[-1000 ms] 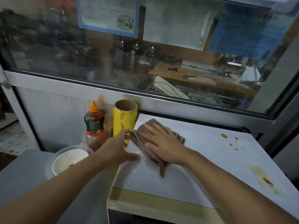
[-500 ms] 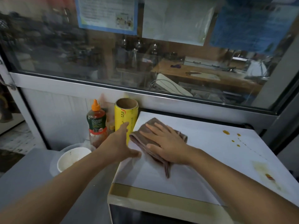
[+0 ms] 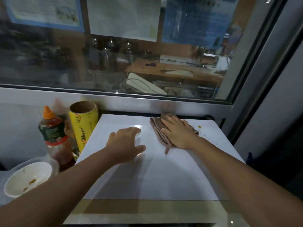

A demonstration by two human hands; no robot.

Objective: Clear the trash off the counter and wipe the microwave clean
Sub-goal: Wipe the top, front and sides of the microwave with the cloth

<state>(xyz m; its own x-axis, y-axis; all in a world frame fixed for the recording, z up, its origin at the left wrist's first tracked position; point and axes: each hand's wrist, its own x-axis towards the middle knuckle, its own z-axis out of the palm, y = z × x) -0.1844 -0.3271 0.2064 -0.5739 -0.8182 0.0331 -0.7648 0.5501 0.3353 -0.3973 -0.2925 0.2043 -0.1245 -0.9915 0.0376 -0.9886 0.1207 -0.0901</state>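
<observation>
Cloth [image 3: 161, 131] now at microwave [image 3: 147, 174] back-right, right hand [image 3: 177, 132] flat covering it, left hand [image 3: 125, 145] released, spots [image 3: 199, 127] partly hidden

Both bare forearms reach forward from lower frame corners, converging slightly. Left hand [image 3: 126, 143] palm down, fingers straight and together, thumb splayed to right, resting flat on microwave top [image 3: 147, 177]. Right hand [image 3: 177, 132] farther forward, palm down, fingers extended toward rear edge, pressing flat on brown cloth [image 3: 158, 130]. Wrists straight. Hands apart, not touching each other.
</observation>
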